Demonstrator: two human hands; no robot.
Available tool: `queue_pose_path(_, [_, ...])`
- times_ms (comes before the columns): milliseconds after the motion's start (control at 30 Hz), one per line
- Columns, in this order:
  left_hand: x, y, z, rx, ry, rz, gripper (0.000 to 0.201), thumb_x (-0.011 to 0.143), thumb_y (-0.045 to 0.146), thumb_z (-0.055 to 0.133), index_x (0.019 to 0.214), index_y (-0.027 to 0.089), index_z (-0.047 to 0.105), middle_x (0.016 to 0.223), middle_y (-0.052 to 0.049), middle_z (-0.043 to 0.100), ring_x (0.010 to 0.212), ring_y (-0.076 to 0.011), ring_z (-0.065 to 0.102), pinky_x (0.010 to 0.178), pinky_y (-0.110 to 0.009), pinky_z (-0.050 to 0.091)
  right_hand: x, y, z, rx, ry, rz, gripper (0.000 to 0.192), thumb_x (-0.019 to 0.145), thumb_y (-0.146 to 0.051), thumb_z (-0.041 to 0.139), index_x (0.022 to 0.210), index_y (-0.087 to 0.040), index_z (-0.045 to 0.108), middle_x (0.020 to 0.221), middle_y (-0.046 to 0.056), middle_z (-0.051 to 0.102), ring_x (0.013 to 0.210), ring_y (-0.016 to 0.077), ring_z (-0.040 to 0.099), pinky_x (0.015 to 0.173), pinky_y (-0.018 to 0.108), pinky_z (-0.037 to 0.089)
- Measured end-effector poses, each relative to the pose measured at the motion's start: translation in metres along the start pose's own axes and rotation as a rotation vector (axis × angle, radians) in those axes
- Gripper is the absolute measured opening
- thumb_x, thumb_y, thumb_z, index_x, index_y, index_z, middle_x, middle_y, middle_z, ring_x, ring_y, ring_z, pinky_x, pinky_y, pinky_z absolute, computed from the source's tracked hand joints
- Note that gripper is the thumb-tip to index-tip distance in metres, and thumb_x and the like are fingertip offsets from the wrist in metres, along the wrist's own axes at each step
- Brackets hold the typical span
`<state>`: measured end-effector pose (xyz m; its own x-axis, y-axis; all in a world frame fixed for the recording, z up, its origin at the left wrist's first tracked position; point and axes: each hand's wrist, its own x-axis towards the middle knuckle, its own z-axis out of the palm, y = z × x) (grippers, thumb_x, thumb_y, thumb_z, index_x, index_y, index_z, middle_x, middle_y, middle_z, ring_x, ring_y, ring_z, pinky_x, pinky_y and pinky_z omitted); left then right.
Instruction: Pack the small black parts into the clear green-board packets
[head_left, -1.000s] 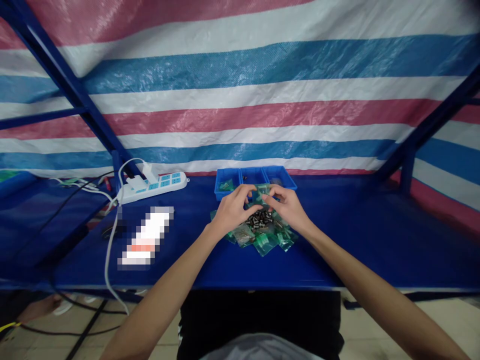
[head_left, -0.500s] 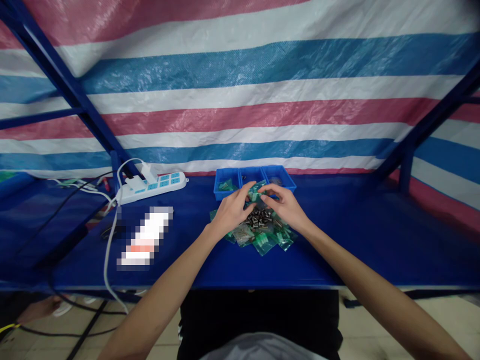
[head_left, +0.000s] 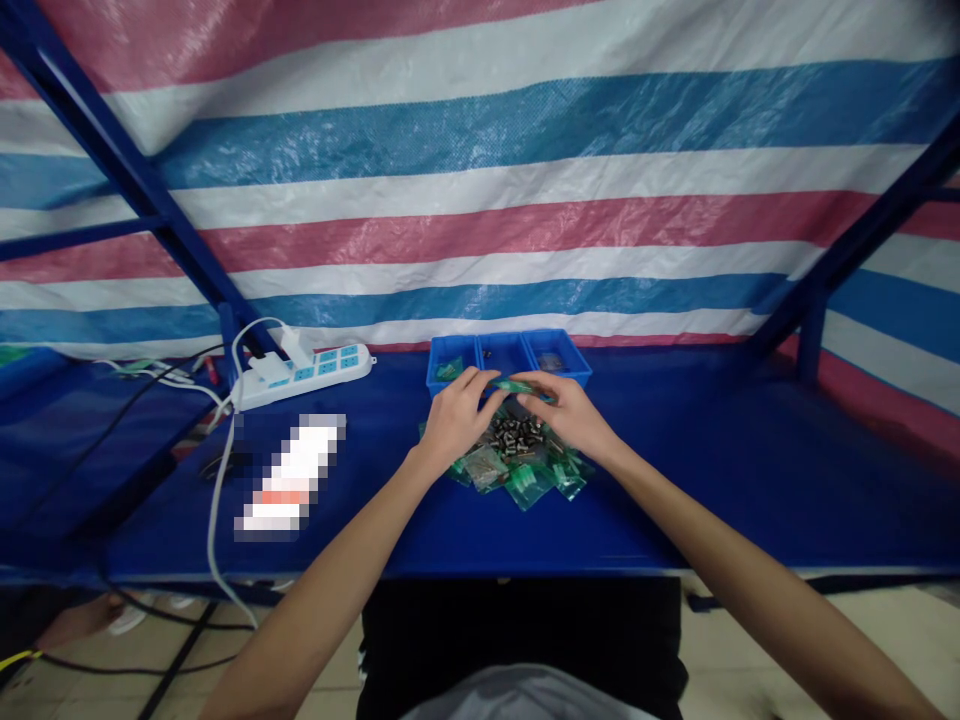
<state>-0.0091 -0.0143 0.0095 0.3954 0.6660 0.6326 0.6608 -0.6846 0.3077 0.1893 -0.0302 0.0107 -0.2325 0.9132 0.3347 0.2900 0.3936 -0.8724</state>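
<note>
My left hand (head_left: 455, 420) and my right hand (head_left: 566, 412) meet above a heap of small green plastic bags (head_left: 525, 482) on the blue table. Between their fingertips they hold one small green bag (head_left: 510, 385), stretched flat and level just in front of the blue tray. Under the hands lies a cluster of small dark metal parts (head_left: 517, 434) on top of the bags. Both hands pinch the bag's ends with thumb and fingers.
A blue three-compartment tray (head_left: 508, 357) stands right behind the hands, with small items inside. A white power strip (head_left: 304, 374) with plugs and cables sits at the back left. A blurred white packet (head_left: 291, 476) lies left of the heap. Blue frame posts stand at both sides.
Both hands have moved slightly away from me toward the tray, and the green bag between them has turned from upright to flat and level.
</note>
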Motion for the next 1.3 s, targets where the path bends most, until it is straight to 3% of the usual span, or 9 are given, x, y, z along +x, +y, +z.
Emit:
queue_pose_path(133, [0.001, 0.001, 0.001, 0.006, -0.006, -0.007, 0.034, 0.102, 0.042, 0.046, 0.087, 0.016, 0.063, 0.084, -0.004, 0.061, 0.074, -0.0165, 0.061, 0.065, -0.027, 0.047, 0.001, 0.002, -0.001, 0.014, 0.013, 0.026, 0.028, 0.090, -0.047, 0.058, 0.083, -0.021, 0.065, 0.073, 0.004, 0.067, 0.067, 0.0208, 0.063, 0.053, 0.029, 0.046])
queue_pose_path(267, [0.004, 0.001, 0.001, -0.126, -0.026, -0.030, 0.033, 0.100, 0.043, 0.050, 0.081, 0.017, 0.059, 0.075, -0.002, 0.056, 0.064, -0.0144, 0.054, 0.057, -0.025, 0.041, 0.002, 0.005, -0.001, -0.056, 0.091, 0.006, 0.040, 0.090, -0.052, 0.058, 0.066, -0.021, 0.057, 0.059, 0.001, 0.056, 0.053, 0.0163, 0.052, 0.049, 0.029, 0.040])
queue_pose_path(533, [0.009, -0.009, -0.006, -0.255, 0.107, -0.159, 0.031, 0.097, 0.040, 0.055, 0.076, 0.018, 0.059, 0.070, 0.000, 0.059, 0.063, -0.0130, 0.055, 0.058, -0.024, 0.040, 0.004, 0.008, -0.002, 0.089, 0.101, 0.073, 0.027, 0.086, -0.047, 0.064, 0.097, -0.022, 0.065, 0.077, 0.003, 0.063, 0.066, 0.0188, 0.061, 0.048, 0.027, 0.045])
queue_pose_path(633, [0.011, -0.021, -0.011, -0.126, 0.212, -0.231, 0.028, 0.097, 0.039, 0.055, 0.079, 0.017, 0.060, 0.074, -0.001, 0.061, 0.069, -0.0151, 0.059, 0.065, -0.025, 0.044, 0.004, 0.011, -0.003, 0.026, 0.085, 0.078, 0.028, 0.087, -0.043, 0.062, 0.103, -0.021, 0.066, 0.082, 0.004, 0.064, 0.071, 0.0194, 0.062, 0.050, 0.027, 0.046])
queue_pose_path(733, [0.010, -0.032, -0.012, 0.074, 0.188, -0.333, 0.025, 0.096, 0.038, 0.055, 0.086, 0.017, 0.064, 0.084, -0.006, 0.065, 0.086, -0.0234, 0.063, 0.077, -0.033, 0.047, 0.004, 0.010, -0.003, -0.129, 0.063, 0.051, 0.022, 0.088, -0.036, 0.059, 0.099, -0.020, 0.067, 0.084, 0.005, 0.067, 0.075, 0.0198, 0.063, 0.060, 0.029, 0.048])
queue_pose_path(900, [0.007, -0.038, -0.009, 0.322, 0.100, -0.533, 0.044, 0.091, 0.034, 0.059, 0.130, 0.015, 0.055, 0.124, -0.019, 0.056, 0.115, -0.0384, 0.054, 0.093, -0.051, 0.046, 0.003, 0.005, -0.001, -0.345, 0.024, -0.017, 0.014, 0.088, -0.025, 0.058, 0.092, -0.018, 0.069, 0.083, 0.005, 0.071, 0.074, 0.0187, 0.064, 0.071, 0.032, 0.047])
queue_pose_path(1033, [0.006, -0.036, -0.010, 0.276, 0.085, -0.460, 0.034, 0.092, 0.029, 0.057, 0.124, 0.020, 0.061, 0.120, -0.015, 0.055, 0.114, -0.0366, 0.054, 0.093, -0.051, 0.047, 0.002, 0.004, -0.005, -0.423, -0.052, -0.052, 0.012, 0.087, -0.019, 0.058, 0.090, -0.018, 0.070, 0.087, 0.005, 0.073, 0.076, 0.0182, 0.065, 0.070, 0.029, 0.046])
queue_pose_path(1200, [0.005, -0.029, -0.007, 0.152, 0.104, -0.210, 0.019, 0.093, 0.021, 0.053, 0.106, 0.018, 0.067, 0.110, -0.011, 0.057, 0.107, -0.0279, 0.058, 0.096, -0.044, 0.048, 0.002, 0.008, -0.013, -0.527, -0.187, -0.056, 0.012, 0.083, -0.011, 0.061, 0.082, -0.018, 0.071, 0.077, 0.003, 0.069, 0.069, 0.0151, 0.063, 0.065, 0.026, 0.043])
queue_pose_path(1300, [0.002, -0.018, -0.003, 0.006, -0.022, -0.055, 0.023, 0.097, 0.020, 0.047, 0.111, 0.018, 0.064, 0.105, -0.007, 0.061, 0.093, -0.0197, 0.062, 0.087, -0.034, 0.051, 0.002, 0.010, -0.016, -0.560, -0.226, -0.055, 0.013, 0.082, -0.009, 0.061, 0.082, -0.018, 0.070, 0.076, 0.002, 0.068, 0.068, 0.0143, 0.062, 0.065, 0.025, 0.042])
